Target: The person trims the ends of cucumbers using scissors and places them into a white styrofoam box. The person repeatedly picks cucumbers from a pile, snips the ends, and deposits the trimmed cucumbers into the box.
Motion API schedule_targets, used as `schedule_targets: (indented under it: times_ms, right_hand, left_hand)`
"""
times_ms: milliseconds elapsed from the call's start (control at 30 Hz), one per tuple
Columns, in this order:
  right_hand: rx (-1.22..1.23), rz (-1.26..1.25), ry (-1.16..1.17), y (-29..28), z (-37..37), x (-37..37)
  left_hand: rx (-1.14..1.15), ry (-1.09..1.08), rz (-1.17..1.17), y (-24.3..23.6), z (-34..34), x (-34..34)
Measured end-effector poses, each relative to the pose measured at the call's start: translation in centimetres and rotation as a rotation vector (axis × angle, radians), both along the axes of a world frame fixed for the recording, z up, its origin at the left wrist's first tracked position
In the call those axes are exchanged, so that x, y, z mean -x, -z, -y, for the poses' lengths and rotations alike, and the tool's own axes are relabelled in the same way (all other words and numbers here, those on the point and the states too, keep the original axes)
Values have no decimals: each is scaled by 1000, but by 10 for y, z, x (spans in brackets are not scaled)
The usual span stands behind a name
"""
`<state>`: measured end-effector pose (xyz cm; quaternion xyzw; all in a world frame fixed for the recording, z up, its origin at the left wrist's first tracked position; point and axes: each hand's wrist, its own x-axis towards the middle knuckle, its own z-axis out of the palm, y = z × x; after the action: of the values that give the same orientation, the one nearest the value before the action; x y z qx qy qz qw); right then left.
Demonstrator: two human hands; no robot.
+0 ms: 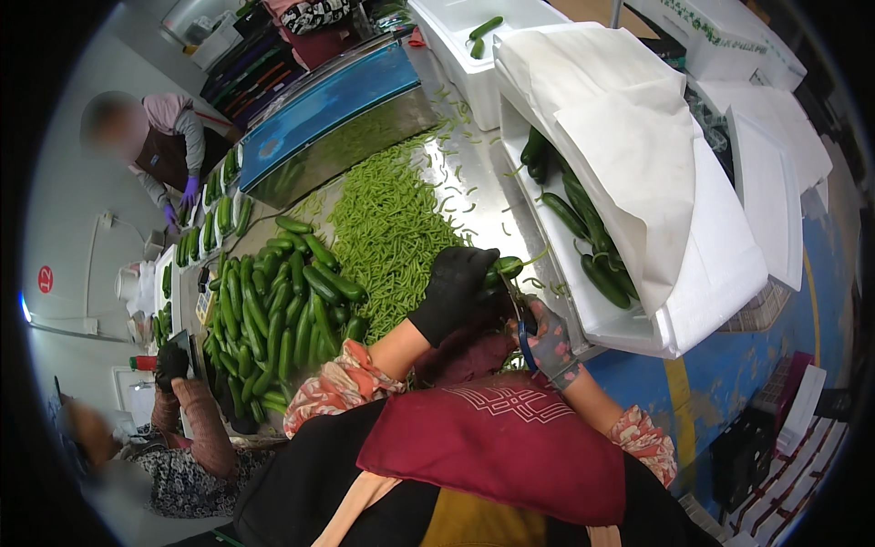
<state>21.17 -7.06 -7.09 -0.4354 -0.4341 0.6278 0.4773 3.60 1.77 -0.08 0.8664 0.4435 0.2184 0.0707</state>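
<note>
In a black glove, my left hand (454, 290) is closed around a green cucumber (507, 268), whose thin stem points to the right. My right hand (552, 343), wearing a grey patterned glove, grips blue-handled scissors (524, 330). Their blades reach up close to the cucumber's stem end; whether they touch it I cannot tell. To the left of my left forearm lies a big pile of cucumbers (264, 319). Beyond that hand spreads a heap of green beans (383, 219). More cucumbers (583, 214) rest inside a white foam box (629, 319) on my right, partly covered by a white sheet (602, 118).
Another white foam box (447, 36) with two cucumbers stands at the far side. A blue-topped metal unit (333, 114) stands behind the beans. One co-worker (169, 137) handles packed trays (223, 214) at far left; another person (187, 438) is near left.
</note>
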Motion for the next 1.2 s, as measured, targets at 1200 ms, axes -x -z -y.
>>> schedule_targets:
  times_ms: [1200]
  right_hand:
    - [95, -235, 90, 44, 14, 1]
  left_hand:
    - [46, -459, 262, -61, -105, 215]
